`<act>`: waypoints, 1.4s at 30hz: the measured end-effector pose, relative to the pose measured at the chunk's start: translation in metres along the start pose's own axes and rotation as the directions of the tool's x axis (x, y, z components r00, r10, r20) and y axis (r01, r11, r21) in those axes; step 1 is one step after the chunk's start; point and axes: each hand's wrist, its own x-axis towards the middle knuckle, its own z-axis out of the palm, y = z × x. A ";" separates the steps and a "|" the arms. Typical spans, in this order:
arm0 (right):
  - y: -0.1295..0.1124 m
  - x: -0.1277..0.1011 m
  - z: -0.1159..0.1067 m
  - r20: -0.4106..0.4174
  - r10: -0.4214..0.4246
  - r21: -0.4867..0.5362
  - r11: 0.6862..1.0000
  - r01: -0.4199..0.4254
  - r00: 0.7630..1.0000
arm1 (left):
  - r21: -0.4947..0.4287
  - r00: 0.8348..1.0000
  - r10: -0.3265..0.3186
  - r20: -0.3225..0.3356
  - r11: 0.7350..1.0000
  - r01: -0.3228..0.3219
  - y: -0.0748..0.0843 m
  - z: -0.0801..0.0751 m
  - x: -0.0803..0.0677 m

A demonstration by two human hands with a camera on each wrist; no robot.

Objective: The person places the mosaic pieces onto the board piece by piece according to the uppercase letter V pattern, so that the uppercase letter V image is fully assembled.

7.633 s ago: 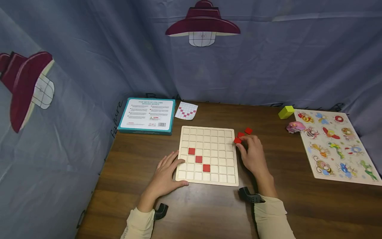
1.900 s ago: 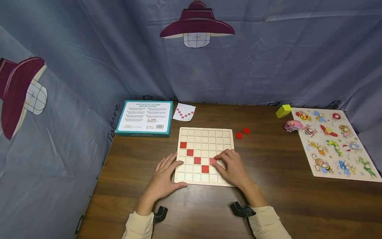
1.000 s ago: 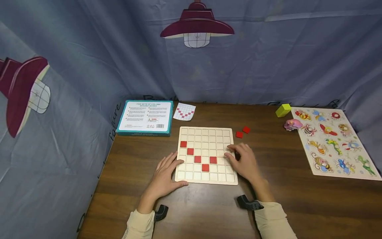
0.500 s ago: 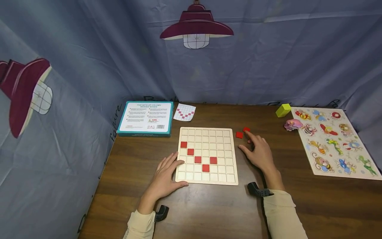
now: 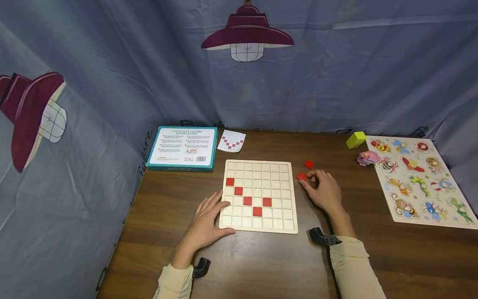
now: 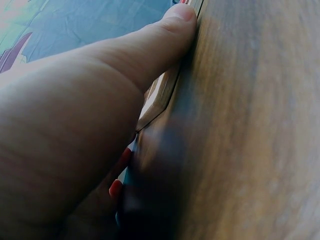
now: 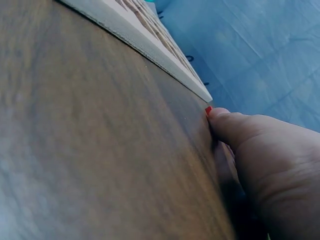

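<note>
A pale wooden grid board (image 5: 278,170) lies on the table with several red square tiles set in its cells, in a V-like line. My left hand (image 5: 205,220) rests at the board's lower left, fingers spread, with the thumb along the near edge. Just off the board's right side, my right hand (image 5: 325,191) pinches a loose red tile (image 5: 301,176) by its edge between thumb and fingers. In the right wrist view, the thumb (image 7: 240,127) touches that tile (image 7: 208,110). Another red tile (image 5: 309,164) lies flat behind it.
A paper card (image 5: 231,141) with a pink V pattern on a grid lies behind the board, beside a teal-edged box (image 5: 182,147). Far right are a yellow-green block (image 5: 356,140), a pink toy (image 5: 368,158) and an insect picture board (image 5: 414,169). Curtains hang behind the table.
A tile was added to the V's left end and another to its right side. My right hand then left the board and drew a loose tile nearer. The left hand stayed put.
</note>
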 end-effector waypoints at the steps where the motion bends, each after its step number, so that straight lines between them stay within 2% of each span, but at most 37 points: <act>1: 0.000 0.000 0.000 -0.001 -0.003 0.000 1.000 0.003 1.000 | 0.000 1.000 -0.001 0.001 1.000 0.001 0.000 0.000 0.000; 8: 0.002 -0.001 -0.001 -0.017 -0.074 0.009 0.997 0.074 0.997 | 0.007 1.000 -0.005 0.006 1.000 0.005 0.000 0.001 -0.001; 14: 0.003 -0.003 0.000 -0.002 -0.075 -0.011 0.997 0.075 0.997 | 0.005 1.000 -0.013 0.012 1.000 0.013 0.000 0.001 0.000; 19: 0.003 -0.002 0.004 -0.014 -0.116 -0.026 0.993 0.116 0.993 | -0.001 1.000 -0.009 -0.002 1.000 0.009 0.000 0.001 0.000; 28: -0.003 -0.007 0.006 -0.070 -0.149 0.101 0.983 0.155 0.986 | 0.009 1.000 0.008 -0.013 1.000 -0.008 0.000 0.001 0.000; 34: -0.012 -0.011 0.007 -0.077 -0.173 0.141 0.973 0.183 0.982 | 0.006 1.000 0.001 -0.006 1.000 -0.001 0.001 0.000 0.000; 42: -0.027 -0.019 0.010 -0.032 -0.205 0.173 0.963 0.207 0.978 | 0.006 1.000 -0.012 0.010 1.000 0.012 0.001 -0.001 0.000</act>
